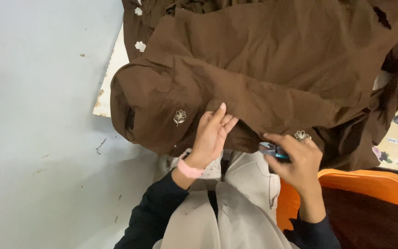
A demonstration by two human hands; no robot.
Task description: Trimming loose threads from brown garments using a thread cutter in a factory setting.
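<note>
We saw the left hand (212, 134) lying flat with fingers together on the brown garment (263, 74) draped over the lap, while the right hand (300, 159) pinched small blue thread snips (272, 150) beside its hem.

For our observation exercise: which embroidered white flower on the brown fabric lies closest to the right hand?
The embroidered white flower just above the right hand, unlike the others farther left.
</note>
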